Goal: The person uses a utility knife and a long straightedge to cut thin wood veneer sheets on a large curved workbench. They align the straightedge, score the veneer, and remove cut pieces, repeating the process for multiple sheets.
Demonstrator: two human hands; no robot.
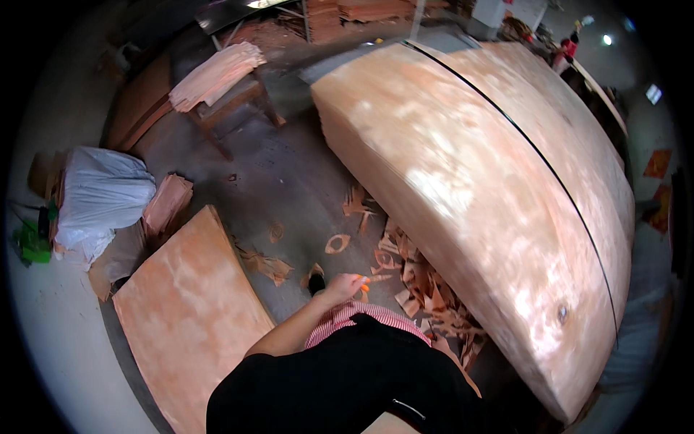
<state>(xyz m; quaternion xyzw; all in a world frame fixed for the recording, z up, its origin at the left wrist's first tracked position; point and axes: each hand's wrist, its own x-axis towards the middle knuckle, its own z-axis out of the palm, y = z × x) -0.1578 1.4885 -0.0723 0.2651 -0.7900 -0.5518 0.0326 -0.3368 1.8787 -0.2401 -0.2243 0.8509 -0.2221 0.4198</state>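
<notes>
My left hand (pixel 343 288) is in front of my waist, its fingers closed around a small orange object (pixel 364 285) whose kind I cannot make out. Low at my right side, my right hand (pixel 440 344) is partly hidden by my body. A small dark thing shows at its fingers, too unclear to name. Right of me stands a big stack of pale wood veneer sheets (pixel 434 155), with a thin black strip (pixel 531 141) running along its top. On my left lies a lower stack of veneer sheets (pixel 191 300).
Veneer scraps (pixel 426 286) litter the floor between me and the big stack. A wooden stool (pixel 235 105) bears more veneer sheets (pixel 218 74) at the far left. A white-covered pile (pixel 105 192) and a veneer bundle (pixel 168 202) stand at the left wall.
</notes>
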